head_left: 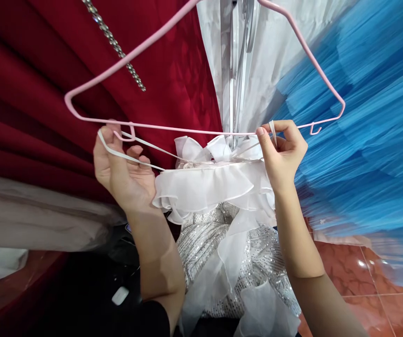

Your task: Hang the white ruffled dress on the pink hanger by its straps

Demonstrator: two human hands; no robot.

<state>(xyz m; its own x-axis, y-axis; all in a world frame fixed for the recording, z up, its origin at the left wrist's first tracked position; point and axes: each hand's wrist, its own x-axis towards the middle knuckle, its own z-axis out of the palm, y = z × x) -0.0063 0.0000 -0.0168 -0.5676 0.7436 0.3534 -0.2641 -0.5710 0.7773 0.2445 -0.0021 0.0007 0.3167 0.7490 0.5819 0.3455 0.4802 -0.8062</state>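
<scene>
A pink clothes hanger (183,129) spans the view, with a small hook near each end of its lower bar. Below it hangs a white dress (208,185) with a ruffled top and a silvery sequined body. My left hand (124,171) is at the bar's left hook, its upper fingers closed on a thin white strap (131,158), pulled out in a loop; its lower fingers are curled loosely. At the right, my right hand (282,154) pinches the bar between thumb and forefinger. Another white strap (272,131) loops over that forefinger. Both straps run to the ruffled top.
Dark red fabric (166,70) with a jewelled trim (113,42) hangs at the left. Blue tulle (363,131) fills the right side. White cloth and a metal pole (234,84) stand behind. A small white case (120,296) lies low at left. Reddish floor tiles (356,267) show at right.
</scene>
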